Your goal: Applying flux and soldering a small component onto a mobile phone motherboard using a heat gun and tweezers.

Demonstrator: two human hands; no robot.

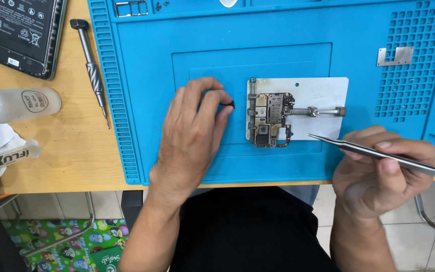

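Left hand (193, 132) pinching tiny black part (231, 104) at fingertips, just left of small green phone circuit board (272, 119) clamped in white metal holder plate (308, 108). Right hand (381, 168) gripping slim steel tweezers (373, 152), tips near the plate's right near edge. Best kept steady, low over blue silicone mat (288, 55); 1 grey screwdriver (92, 68) far left.

The scene is viewed by one head-worn camera, aimed steeply down and close over the bench (76, 151) near edge.
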